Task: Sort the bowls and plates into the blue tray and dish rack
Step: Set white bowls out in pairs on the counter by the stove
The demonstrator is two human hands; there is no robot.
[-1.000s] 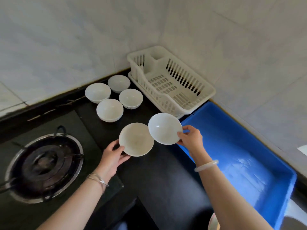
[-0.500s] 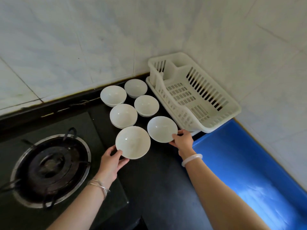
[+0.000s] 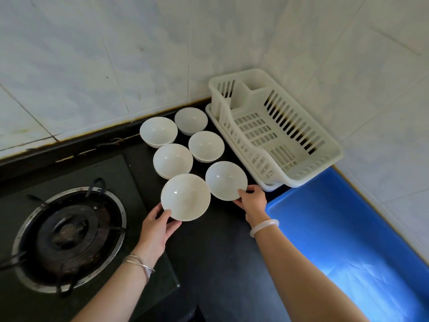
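Head view: six plain, glossy white bowls [image 3: 173, 160] stand in pairs on the black surface [image 3: 220, 263], just beside the white slatted dish rack [image 3: 267, 164]. Left hand [image 3: 157, 228]: fingers grasp the near-left bowl [image 3: 185, 197] at its rim. Right hand [image 3: 253, 201]: fingers pinch the near-right bowl [image 3: 226, 180]. Blue tray [image 3: 348, 228] at right.

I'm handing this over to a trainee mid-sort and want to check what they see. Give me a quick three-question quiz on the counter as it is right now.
1. How many white bowls stand between the stove burner and the dish rack?
2. True or false: a bowl already lies in the dish rack.
3. What does the right hand hold? A) a bowl by its rim B) a spoon C) nothing

Key: 1: six. 2: false. 3: A.
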